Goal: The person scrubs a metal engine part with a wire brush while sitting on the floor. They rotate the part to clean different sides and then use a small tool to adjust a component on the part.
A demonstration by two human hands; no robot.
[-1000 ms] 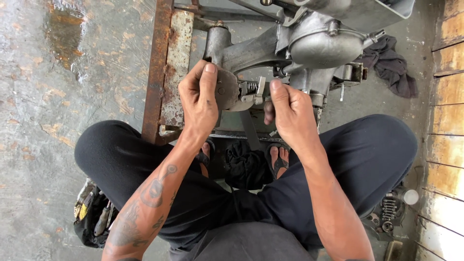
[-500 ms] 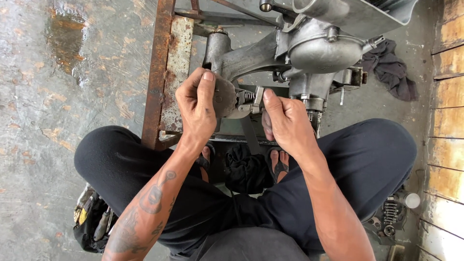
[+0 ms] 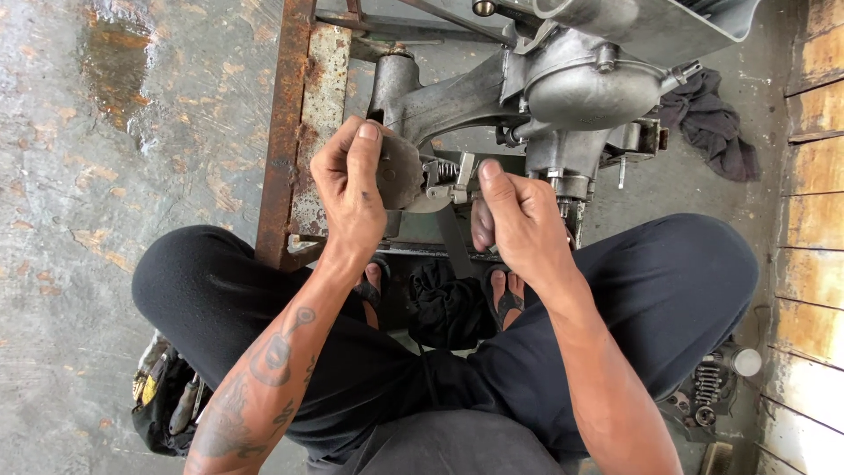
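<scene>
While the person squats over the work, the head view shows the left hand closed around a rounded grey metal plate, thumb and forefinger pinching its edge at the end of a cast engine arm. Just to the right of that hand a small coil spring and a bright metal bracket sit between the two hands — the bracket touches the right thumb. The right hand is curled shut, its thumb pressed against the bracket and its fingers folded under something dark that cannot be made out. Beyond the right hand rises the grey engine casing. Beside the left hand, on its outer side, stands a rusty steel frame on wet concrete. Below both hands a black rag lies between sandalled feet — and further off past the right hand, a dark cloth lies on the floor
</scene>
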